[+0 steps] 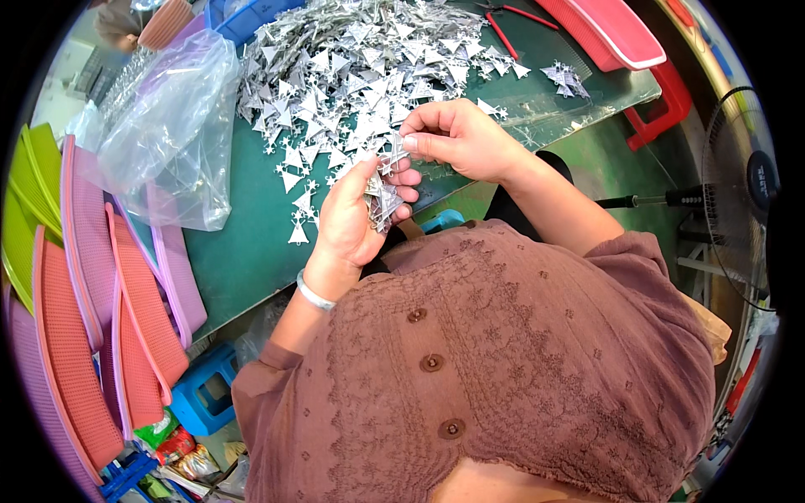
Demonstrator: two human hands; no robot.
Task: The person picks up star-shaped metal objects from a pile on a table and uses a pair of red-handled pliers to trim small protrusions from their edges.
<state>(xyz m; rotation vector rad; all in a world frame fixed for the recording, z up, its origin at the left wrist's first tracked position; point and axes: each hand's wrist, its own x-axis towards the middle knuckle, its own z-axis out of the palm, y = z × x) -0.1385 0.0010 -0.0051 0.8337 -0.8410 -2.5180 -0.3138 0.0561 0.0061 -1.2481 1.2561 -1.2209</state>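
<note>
My left hand (342, 220) is cupped palm up at the table's front edge, its fingers curled round several small silver triangular metal charms (382, 201). Close above it, my right hand (461, 138) has thumb and forefinger pinched on the tip of one such charm (394, 152), beside the left fingertips. Just beyond both hands spreads a big heap of the same charms (369, 75), with stray ones lying left of my left hand. A smaller cluster of charms (565, 80) lies apart at the right.
The green table (251, 260) carries a clear plastic bag (172, 134) at left and red-handled pliers (503, 35) at the back. A pink basket (608, 33) stands back right. Stacked coloured baskets (75, 352) crowd the left; a fan (738, 193) stands at right.
</note>
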